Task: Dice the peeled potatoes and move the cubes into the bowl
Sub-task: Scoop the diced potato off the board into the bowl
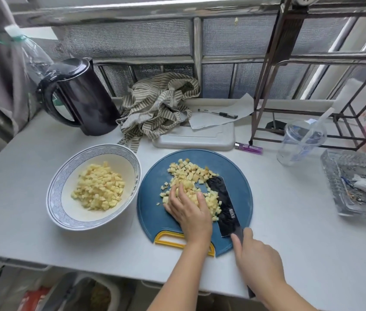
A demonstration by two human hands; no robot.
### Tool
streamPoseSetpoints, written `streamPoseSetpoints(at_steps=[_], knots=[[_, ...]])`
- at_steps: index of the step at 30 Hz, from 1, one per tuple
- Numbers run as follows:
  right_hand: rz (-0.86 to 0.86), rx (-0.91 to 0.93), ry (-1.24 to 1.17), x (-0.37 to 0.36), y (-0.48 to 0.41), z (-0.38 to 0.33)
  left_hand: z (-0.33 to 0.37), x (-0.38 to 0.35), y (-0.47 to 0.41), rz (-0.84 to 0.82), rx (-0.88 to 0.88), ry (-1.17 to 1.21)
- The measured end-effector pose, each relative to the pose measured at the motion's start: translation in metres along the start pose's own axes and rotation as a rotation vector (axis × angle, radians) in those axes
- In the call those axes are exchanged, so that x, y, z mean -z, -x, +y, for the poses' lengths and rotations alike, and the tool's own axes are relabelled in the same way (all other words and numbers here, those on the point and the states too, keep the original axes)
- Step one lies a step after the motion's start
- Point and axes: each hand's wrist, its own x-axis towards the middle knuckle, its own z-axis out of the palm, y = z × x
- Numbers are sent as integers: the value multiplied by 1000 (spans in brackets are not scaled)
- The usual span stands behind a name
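Yellow potato cubes (191,172) are pressed by the spread, cupped left hand (188,212) against the black cleaver (220,197), held low, seemingly as a scoop, by the right hand (258,263) wrapped round its handle, the bowl (54,194) kept near, just outside the left hand.

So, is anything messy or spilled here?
Nothing has spilled: the potato cubes all lie on the blue cutting board or in the bowl. Only the striped cloth looks untidy, crumpled in a heap partly over the white board behind.
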Motion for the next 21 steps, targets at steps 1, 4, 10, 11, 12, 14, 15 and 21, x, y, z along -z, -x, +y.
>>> streamPoseSetpoints(at_steps=[1, 4, 10, 11, 12, 14, 15, 21], knots=[[-14, 20, -8, -2, 0, -6, -1, 0, 0, 5, -9, 11], [0, 58, -47, -3, 2, -26, -1, 0, -1, 22, -30, 56], [25, 84, -352, -9, 4, -35, 1, 5, -2, 4, -60, 94], [-7, 77, -452, -10, 4, -33, 1, 6, -1, -6, -66, 112], [-8, 85, -558, -9, 3, -32, 2, 7, -1, -17, -67, 138], [1, 109, -711, -7, 4, -29, 4, 8, -2, -26, -69, 200], [9, 122, -743, -4, 4, -28, 7, 8, -3, -26, -75, 233], [36, 163, -782, 19, -7, -22, 30, 13, -20, 4, -83, 357]])
